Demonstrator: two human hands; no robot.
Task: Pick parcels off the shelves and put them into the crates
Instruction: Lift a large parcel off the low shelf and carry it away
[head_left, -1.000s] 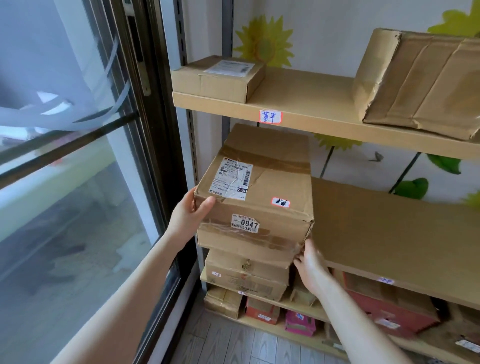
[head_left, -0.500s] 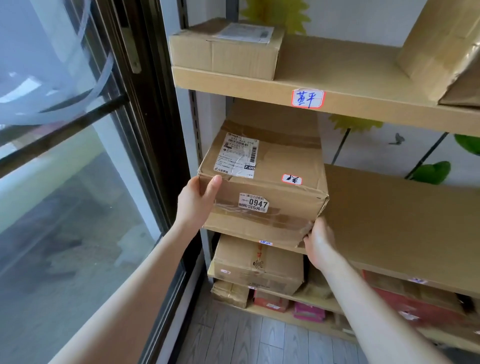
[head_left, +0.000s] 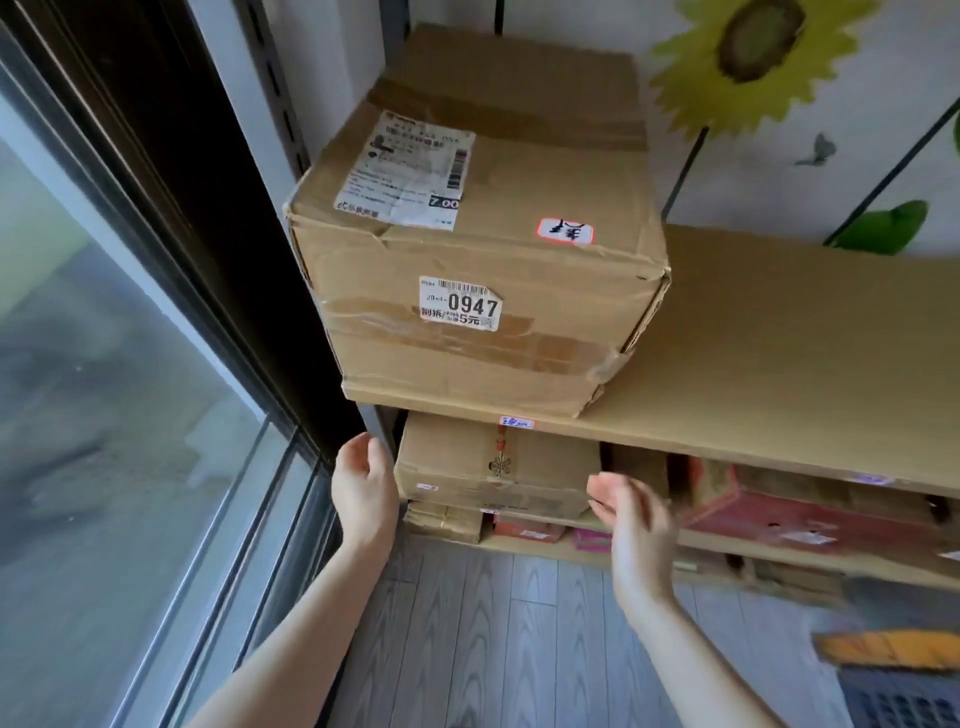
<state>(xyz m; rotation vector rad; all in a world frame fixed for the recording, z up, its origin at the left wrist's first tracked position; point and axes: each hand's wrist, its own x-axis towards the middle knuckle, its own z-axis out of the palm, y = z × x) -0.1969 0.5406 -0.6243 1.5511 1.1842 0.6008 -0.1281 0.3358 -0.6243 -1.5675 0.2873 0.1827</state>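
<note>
On shelf (head_left: 779, 364): dented taped parcel (head_left: 483, 260), sticker (head_left: 460, 310) 0947; left hand (head_left: 363, 493), right hand (head_left: 636, 535) fingers relaxed, empty.

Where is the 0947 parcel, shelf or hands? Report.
On the shelf: 0947 parcel sits flat on it; left hand and right hand open below.

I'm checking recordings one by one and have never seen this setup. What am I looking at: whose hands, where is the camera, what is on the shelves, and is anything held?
No machine here: a person works with bare hands, and the single camera sits on their head, looking forward and down. A big box labelled 0947 stands on a shelf beside a window. Under that shelf lies a flat box, with a red parcel to its right. The left hand and right hand are open at either end of the flat box and hold nothing; whether they touch it I cannot tell.
</note>
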